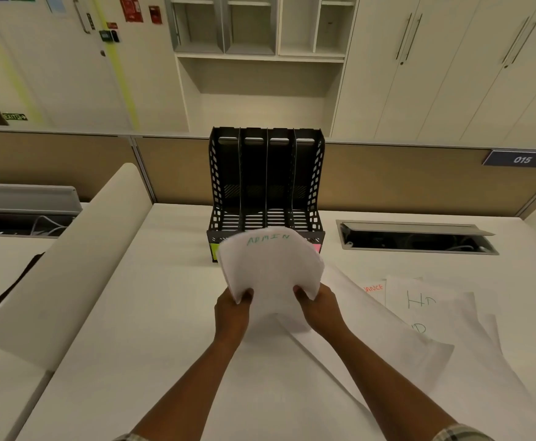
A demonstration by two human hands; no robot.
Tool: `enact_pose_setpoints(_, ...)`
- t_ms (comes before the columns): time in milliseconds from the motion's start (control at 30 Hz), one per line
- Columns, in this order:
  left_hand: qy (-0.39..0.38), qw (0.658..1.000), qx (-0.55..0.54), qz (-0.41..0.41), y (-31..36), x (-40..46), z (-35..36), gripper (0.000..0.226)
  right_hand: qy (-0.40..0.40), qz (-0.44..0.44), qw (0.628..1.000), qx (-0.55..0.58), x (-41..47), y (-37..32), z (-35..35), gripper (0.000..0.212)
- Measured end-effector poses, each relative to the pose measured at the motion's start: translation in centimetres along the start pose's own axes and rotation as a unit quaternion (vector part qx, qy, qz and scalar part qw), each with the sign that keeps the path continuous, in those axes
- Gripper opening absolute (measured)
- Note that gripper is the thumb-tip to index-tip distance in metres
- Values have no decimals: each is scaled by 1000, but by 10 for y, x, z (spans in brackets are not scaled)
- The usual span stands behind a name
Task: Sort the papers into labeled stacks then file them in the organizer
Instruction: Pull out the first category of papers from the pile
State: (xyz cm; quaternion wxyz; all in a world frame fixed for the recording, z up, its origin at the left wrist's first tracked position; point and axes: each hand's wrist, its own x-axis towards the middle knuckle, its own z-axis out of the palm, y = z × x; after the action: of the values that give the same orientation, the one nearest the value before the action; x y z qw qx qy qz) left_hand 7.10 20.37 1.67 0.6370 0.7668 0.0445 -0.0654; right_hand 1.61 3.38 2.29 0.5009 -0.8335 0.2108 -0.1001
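Observation:
Both hands hold one stack of white papers (271,268) upright above the desk; its top sheet reads "ADMIN" in green. My left hand (233,311) grips the stack's lower left edge and my right hand (319,308) grips its lower right edge. Just behind the stack stands a black file organizer (266,186) with several vertical slots, all of them looking empty. Green and pink sticky labels on the organizer's front lip are mostly hidden by the stack. More papers (425,316) lie spread on the desk to the right, one marked "HR", another showing red letters "ANCE".
A white desk (152,329) carries everything. A rounded white divider (69,265) rises along the left. An open cable hatch (416,238) sits in the desk to the right of the organizer. A tan partition and white cabinets stand behind.

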Motion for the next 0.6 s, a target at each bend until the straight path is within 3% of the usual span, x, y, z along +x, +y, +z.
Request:
enact_pose_setpoints(133, 54, 998, 37, -5, -3, 21, -11, 15, -31, -14, 999, -14, 12, -6, 12, 25)
enact_pose_setpoints(233, 51, 989, 121, -68, -22, 45, -29, 20, -65, 57, 995, -39, 20, 5, 34, 34)
enact_pose_setpoints(333, 39, 975, 166, -141, -39, 60, -49, 30, -69, 115, 987, -89, 24, 16, 60, 23)
enact_pose_setpoints(400, 36, 969, 183, -160, -48, 65, -60, 32, -78, 130, 980, -130, 26, 18, 75, 17)
enact_pose_setpoints(600, 63, 954, 237, -173, -68, 78, -82, 39, -97, 170, 966, -169, 35, 19, 110, 23)
